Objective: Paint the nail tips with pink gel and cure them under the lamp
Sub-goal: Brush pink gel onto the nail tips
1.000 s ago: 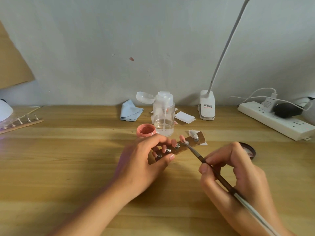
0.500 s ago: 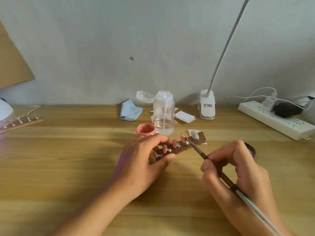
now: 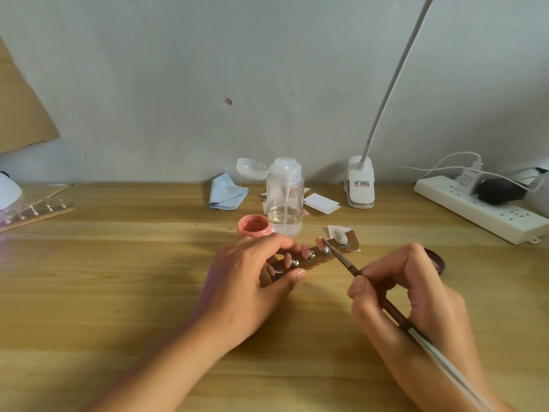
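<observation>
Right grip (image 3: 416, 295) round brush (image 3: 344, 260), left (image 3: 246, 278) round strip (image 3: 317, 262)

Four glossy pink nail tips (image 3: 304, 250) on a brown studded strip (image 3: 319, 261), with a thin brush (image 3: 350, 266) on the far one.
The strip runs diagonally from near-left to far-right, and I can't tell if it's flat on the surface or slightly lifted. The left hand (image 3: 252, 281) pinches its near end, thumb in front and fingers behind. One tip stands per metal stud, and a fifth, clear nail tip (image 3: 338, 234) sits at the far right end. The brush has a dark brown shaft and white rear, held pen-style in the right hand (image 3: 416, 295), bristle point touching the right edge of the farthest pink tip. The small round pink gel jar (image 3: 254, 226) is upright with its lid off, just behind the left hand's fingers.
</observation>
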